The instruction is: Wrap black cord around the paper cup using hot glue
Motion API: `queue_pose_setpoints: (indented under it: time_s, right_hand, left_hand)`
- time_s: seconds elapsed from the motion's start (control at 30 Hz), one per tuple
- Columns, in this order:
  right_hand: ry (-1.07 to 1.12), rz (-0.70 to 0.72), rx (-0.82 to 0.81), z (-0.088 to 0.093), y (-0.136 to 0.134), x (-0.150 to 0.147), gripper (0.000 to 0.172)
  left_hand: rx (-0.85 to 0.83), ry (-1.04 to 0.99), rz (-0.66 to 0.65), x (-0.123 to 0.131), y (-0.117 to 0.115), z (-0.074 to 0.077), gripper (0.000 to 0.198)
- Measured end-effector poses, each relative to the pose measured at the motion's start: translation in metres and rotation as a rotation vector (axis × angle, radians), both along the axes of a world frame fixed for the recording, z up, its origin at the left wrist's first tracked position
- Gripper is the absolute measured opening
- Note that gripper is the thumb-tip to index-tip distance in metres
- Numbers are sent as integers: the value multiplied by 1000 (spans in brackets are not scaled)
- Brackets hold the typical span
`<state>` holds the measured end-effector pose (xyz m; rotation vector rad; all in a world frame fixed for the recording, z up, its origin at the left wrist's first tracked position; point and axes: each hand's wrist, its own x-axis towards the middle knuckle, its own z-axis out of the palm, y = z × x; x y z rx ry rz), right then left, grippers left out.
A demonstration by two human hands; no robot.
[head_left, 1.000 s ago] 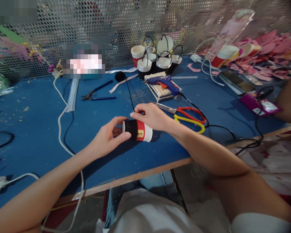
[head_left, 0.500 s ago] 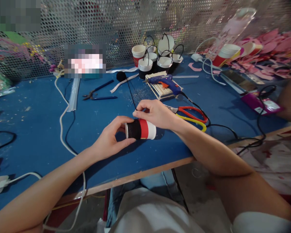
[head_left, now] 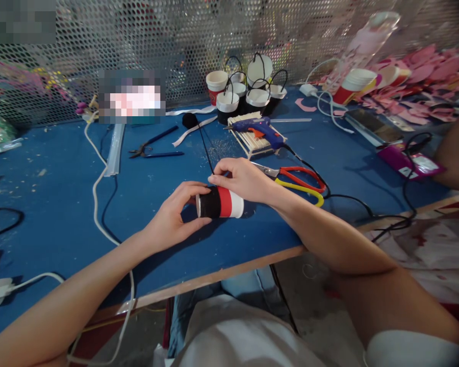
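A paper cup (head_left: 225, 202) lies on its side, black yarn wound around its base end, with a red band and a white end showing. My left hand (head_left: 178, 211) is closed on the black end, thumb below and fingers above. Just over the cup, my right hand (head_left: 239, 176) pinches the black yarn (head_left: 205, 148) between thumb and fingertips. That strand runs taut up to a small black yarn ball (head_left: 190, 120) on the blue table (head_left: 168, 176). Red-and-yellow-handled scissors (head_left: 302, 178) lie by my right wrist, partly hidden behind it.
A blue glue gun (head_left: 258, 127) rests on a stick rack (head_left: 248, 145). Behind it stand several cups with black handles (head_left: 258, 97). Blue-handled pliers (head_left: 156, 145) lie left of the yarn ball. A white cable (head_left: 95, 199) crosses the table. A phone (head_left: 373, 127) and pink pieces (head_left: 424, 76) are at right.
The view has shifted slightly. Both hands keep their hold on the cup and yarn, and the cup looks turned a little; otherwise little differs.
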<state>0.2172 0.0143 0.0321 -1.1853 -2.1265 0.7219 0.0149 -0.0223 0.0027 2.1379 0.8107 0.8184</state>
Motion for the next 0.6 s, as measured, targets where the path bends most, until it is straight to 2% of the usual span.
queue_pose_setpoints:
  time_s: [0.17, 0.27, 0.47, 0.6]
  right_hand:
    - [-1, -5, 0, -1, 0, -1, 23]
    - [64, 15, -23, -1, 0, 0, 21]
    - [264, 98, -86, 6, -2, 1, 24]
    - [251, 140, -94, 3, 0, -2, 22]
  left_hand:
    - [-37, 23, 44, 0, 0, -1, 45]
    - [-36, 38, 23, 0, -1, 1, 44]
    - [127, 151, -85, 2, -8, 11, 52]
    - [192, 257, -114, 2, -10, 14, 55]
